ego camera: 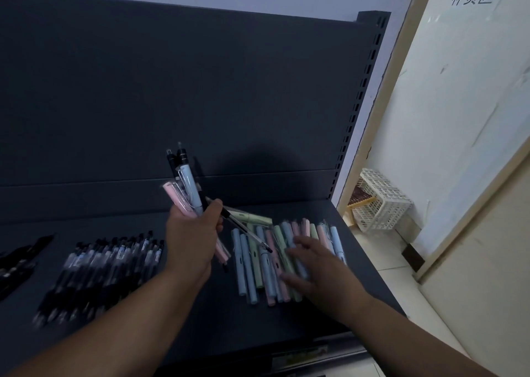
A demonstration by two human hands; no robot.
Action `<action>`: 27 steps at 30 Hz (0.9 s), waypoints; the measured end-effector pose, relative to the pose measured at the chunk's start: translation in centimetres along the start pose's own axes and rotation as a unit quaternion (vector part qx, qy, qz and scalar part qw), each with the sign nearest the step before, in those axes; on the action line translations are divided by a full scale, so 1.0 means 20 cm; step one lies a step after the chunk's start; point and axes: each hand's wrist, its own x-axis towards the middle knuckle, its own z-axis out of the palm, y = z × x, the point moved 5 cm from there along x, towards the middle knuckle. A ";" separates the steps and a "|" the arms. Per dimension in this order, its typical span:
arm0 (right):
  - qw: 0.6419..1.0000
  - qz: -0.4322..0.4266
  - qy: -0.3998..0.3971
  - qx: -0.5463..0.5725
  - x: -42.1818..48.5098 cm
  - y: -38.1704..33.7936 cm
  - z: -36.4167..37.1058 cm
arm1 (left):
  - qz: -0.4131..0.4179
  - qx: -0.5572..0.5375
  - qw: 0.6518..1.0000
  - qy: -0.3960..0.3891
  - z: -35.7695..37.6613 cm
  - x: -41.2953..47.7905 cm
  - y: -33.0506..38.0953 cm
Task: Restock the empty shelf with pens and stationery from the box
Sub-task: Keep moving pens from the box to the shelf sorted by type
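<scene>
The left hand grips a mixed bundle of pens above the dark shelf. The right hand, fingers extended, rests flat on the row of pastel pens at the shelf's right end. Black pens lie to the left.

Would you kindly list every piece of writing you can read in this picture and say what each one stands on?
"补货区": handwritten near the top of the white panel on the right.
Label strip on the front edge of the shelf: printed, but too blurred to read.
Bundle of pens in the left hand and pastel pens on the shelf: any print is too small to read.
</scene>
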 end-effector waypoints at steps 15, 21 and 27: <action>0.992 -0.013 0.127 0.019 0.06 -0.08 -0.12 | -0.007 0.023 0.997 -0.073 0.07 -0.08 -0.01; 0.986 0.039 -0.002 0.160 0.16 -0.12 -0.15 | -0.028 -0.004 0.992 -0.121 0.13 -0.10 0.01; 0.936 0.085 -0.025 0.341 0.13 -0.05 -0.21 | -0.107 -0.052 0.988 -0.098 0.11 -0.08 -0.03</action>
